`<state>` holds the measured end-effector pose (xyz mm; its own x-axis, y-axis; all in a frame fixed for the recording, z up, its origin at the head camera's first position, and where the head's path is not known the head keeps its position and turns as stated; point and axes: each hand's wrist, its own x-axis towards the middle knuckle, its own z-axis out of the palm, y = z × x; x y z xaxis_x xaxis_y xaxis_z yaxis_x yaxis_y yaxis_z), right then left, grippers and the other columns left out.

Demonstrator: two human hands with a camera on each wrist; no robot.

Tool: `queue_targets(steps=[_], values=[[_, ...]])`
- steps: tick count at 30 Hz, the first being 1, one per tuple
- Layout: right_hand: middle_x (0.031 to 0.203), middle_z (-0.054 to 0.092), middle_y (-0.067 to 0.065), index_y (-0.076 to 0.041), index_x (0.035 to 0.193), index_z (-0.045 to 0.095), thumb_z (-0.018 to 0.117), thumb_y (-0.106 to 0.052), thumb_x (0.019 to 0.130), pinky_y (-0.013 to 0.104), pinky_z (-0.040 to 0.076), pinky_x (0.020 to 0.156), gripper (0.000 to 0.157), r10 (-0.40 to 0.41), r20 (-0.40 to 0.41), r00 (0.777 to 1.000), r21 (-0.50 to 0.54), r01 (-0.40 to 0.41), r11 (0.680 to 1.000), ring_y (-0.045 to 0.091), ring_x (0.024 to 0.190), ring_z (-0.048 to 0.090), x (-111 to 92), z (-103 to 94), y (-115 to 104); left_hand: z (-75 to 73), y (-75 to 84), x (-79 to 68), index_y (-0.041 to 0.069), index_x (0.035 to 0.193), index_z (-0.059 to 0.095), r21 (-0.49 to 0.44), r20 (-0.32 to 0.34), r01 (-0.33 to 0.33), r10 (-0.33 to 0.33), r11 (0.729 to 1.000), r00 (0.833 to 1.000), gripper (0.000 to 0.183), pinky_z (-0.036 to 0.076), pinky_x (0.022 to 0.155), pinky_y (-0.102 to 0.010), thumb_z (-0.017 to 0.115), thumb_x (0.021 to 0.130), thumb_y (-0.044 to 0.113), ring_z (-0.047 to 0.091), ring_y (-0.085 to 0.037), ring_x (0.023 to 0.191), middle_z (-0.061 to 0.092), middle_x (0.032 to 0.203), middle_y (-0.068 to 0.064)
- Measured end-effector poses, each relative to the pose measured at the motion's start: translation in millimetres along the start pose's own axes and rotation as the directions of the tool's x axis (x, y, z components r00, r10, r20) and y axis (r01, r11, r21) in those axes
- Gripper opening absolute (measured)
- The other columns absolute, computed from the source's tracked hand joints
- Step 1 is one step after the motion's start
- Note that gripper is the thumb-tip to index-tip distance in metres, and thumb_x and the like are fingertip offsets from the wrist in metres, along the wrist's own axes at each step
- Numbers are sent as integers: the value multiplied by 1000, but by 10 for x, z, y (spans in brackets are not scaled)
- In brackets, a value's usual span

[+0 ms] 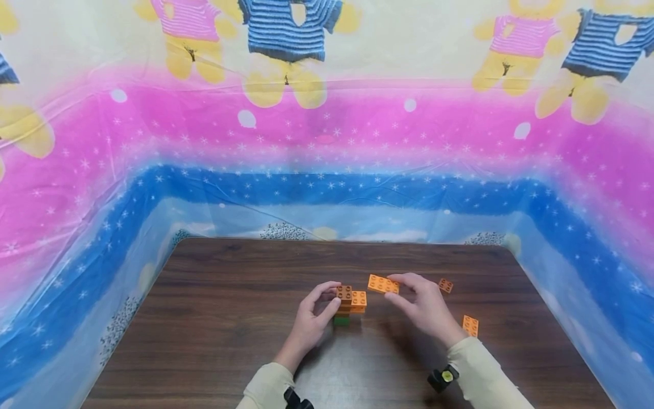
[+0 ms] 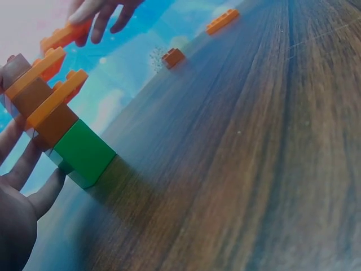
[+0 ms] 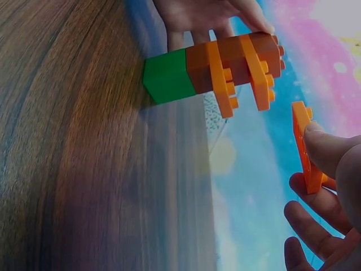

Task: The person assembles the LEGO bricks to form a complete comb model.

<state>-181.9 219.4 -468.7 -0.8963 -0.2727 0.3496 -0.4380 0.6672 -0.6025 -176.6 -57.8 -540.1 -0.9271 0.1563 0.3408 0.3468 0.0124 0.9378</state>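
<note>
Reaching over a dark wooden table (image 1: 219, 318), two bare hands flank a tower of toy bricks (image 1: 344, 302). The left hand (image 1: 308, 319), on the tower's eight-o'clock side, curls thumb and fingers round its upper part. The right hand (image 1: 426, 308), at three o'clock from the tower, pinches an orange plate (image 1: 382, 283) by its near end. A loose orange plate (image 1: 470, 325) lies at four o'clock from the right hand.

The pinched plate is at two o'clock from the tower, apart from it, its long axis roughly nine to three, free end towards the tower. Both wrist views show what the head view mostly hides: a green block (image 2: 84, 152) at the base, then brown blocks (image 3: 234, 59) alternating with two jutting orange plates, and the pinched plate held above the table.

Farther, between one and two o'clock from the right hand, sits a small brown block (image 1: 445, 285). Beyond, at twelve, hangs a pink-and-blue backdrop (image 1: 327, 187).
</note>
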Motion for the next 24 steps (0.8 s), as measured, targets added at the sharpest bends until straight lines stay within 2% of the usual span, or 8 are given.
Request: queue_targets(steps=[6, 14, 21, 24], values=[[128, 73, 5, -11, 132, 72, 82, -26, 94, 54, 57, 94, 42, -33, -6, 999, -8, 33, 999, 27, 117, 69, 34, 35, -41, 4, -7, 0, 15, 139, 64, 0, -4, -8, 8, 1000, 1000, 34, 55, 97, -33, 66, 105, 16, 63, -28, 119, 66, 128, -7], [129, 73, 1, -14, 132, 72, 82, -27, 94, 49, 57, 95, 41, -66, 1, 998, -9, 66, 998, 23, 119, 69, 74, 69, -102, 3, -3, 2, 8, 140, 62, -12, -2, -8, 8, 1000, 1000, 36, 54, 97, -30, 66, 105, 15, 63, -29, 119, 66, 127, -9], [127, 73, 1, -11, 131, 72, 83, -24, 93, 50, 58, 94, 42, -86, 3, 996, 4, 86, 996, 23, 117, 69, 110, 104, -170, 1, -4, -3, 19, 138, 65, -9, -11, 1, -1, 1000, 1000, 34, 55, 96, -31, 67, 104, 16, 64, -28, 118, 67, 126, -7], [126, 73, 0, -12, 131, 72, 83, -24, 93, 50, 58, 93, 41, -88, 9, 996, 2, 88, 996, 22, 117, 69, 122, 121, -194, 3, -8, -2, 15, 138, 64, -11, -10, -2, 1, 1000, 1000, 34, 55, 97, -31, 67, 104, 15, 64, -28, 118, 67, 126, -8]])
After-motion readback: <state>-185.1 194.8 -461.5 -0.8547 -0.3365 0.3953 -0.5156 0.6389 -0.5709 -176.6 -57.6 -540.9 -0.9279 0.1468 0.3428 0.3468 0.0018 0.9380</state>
